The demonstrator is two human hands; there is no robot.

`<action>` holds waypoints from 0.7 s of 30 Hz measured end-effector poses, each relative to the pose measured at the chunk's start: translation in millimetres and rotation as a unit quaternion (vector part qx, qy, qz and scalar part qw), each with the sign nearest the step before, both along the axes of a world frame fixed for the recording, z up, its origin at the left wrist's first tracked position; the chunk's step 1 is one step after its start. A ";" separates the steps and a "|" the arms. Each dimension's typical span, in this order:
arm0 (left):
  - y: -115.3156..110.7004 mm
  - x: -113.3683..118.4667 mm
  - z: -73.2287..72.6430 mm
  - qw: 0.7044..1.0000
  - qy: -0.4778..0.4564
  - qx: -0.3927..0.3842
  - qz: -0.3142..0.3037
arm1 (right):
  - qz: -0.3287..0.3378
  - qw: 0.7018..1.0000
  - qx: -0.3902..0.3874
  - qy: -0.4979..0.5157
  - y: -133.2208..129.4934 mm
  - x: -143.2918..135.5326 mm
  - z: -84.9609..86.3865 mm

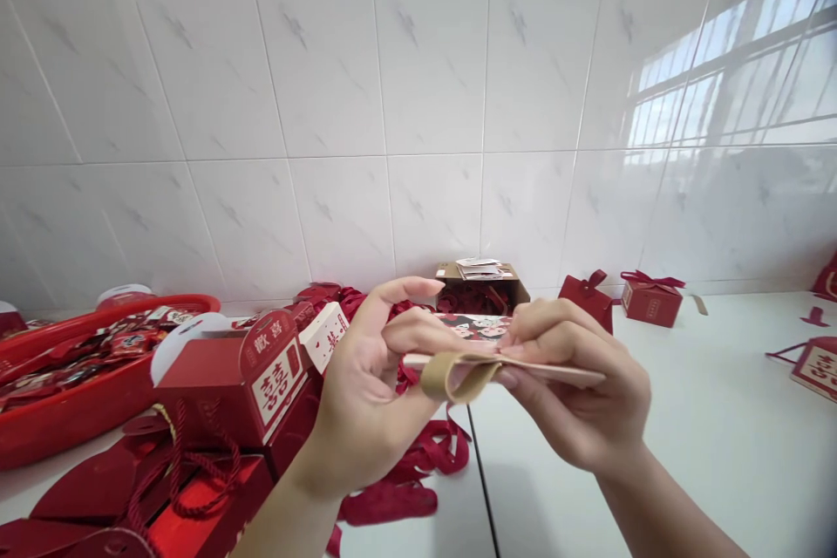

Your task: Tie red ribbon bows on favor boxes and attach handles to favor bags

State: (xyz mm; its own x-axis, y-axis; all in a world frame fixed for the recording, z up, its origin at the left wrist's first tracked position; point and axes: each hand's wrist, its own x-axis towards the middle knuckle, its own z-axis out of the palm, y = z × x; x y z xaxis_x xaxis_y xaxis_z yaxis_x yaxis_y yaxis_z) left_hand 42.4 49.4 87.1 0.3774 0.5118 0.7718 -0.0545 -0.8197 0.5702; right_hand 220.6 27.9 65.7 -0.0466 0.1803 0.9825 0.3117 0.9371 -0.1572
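In the middle of the head view, a thin pale flat piece (562,373), seen nearly edge-on, is held up above the table. A tan strip (439,377) curls into a loop at its near edge. My left hand (376,388) is closed on the left end of the piece and the strip, its index finger lifted. My right hand (575,384) pinches the piece from the right, thumb below and fingers above. Fingers hide part of the piece. Just behind lies a card with printed figures (471,327).
Red gift boxes (222,384) with cord handles crowd the left, beside a red basin (85,410) of wrapped sweets. Dark red ribbons (425,462) lie below my hands. A cardboard box (520,286) and small bow-tied boxes (652,301) stand by the tiled wall. A seam (482,471) crosses the white table.
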 end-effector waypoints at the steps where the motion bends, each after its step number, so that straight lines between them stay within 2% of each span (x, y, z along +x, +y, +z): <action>1: 1.0 1.6 -0.6 1.000 -0.007 -0.006 0.011 | -0.004 1.000 -0.020 0.019 0.8 -2.2 0.3; 5: 6.4 8.1 -3.3 0.993 -0.062 -0.099 -0.013 | 0.004 0.989 -0.110 0.098 9.2 -9.8 0.8; 7: 9.1 9.5 -3.1 0.985 -0.085 -0.148 -0.013 | 0.020 0.976 -0.182 0.118 16.7 -9.9 -0.8; 9: 11.0 9.5 -1.4 0.977 -0.102 -0.185 0.010 | 0.051 0.953 -0.283 0.099 24.4 -6.0 -4.4; 11: 12.4 9.6 0.3 0.970 -0.123 -0.208 0.043 | 0.070 0.929 -0.361 0.034 29.6 2.4 -10.2; 13: 14.6 10.8 0.0 0.965 -0.121 -0.227 0.054 | 0.036 0.925 -0.375 -0.043 31.2 15.8 -17.6; 16: 21.8 14.1 -4.8 0.968 -0.051 -0.245 0.034 | -0.048 0.916 -0.384 -0.103 29.0 48.2 -28.5; 18: 27.0 14.2 -7.1 0.973 -0.023 -0.223 0.051 | -0.080 0.884 -0.456 -0.067 27.8 79.2 -33.7; 20: 28.4 10.8 -5.1 0.976 -0.045 -0.195 0.080 | -0.136 0.824 -0.549 0.029 28.8 115.0 -36.8; 21: 26.9 7.8 -2.2 0.977 -0.064 -0.186 0.086 | -0.189 0.785 -0.582 0.093 30.4 132.8 -38.2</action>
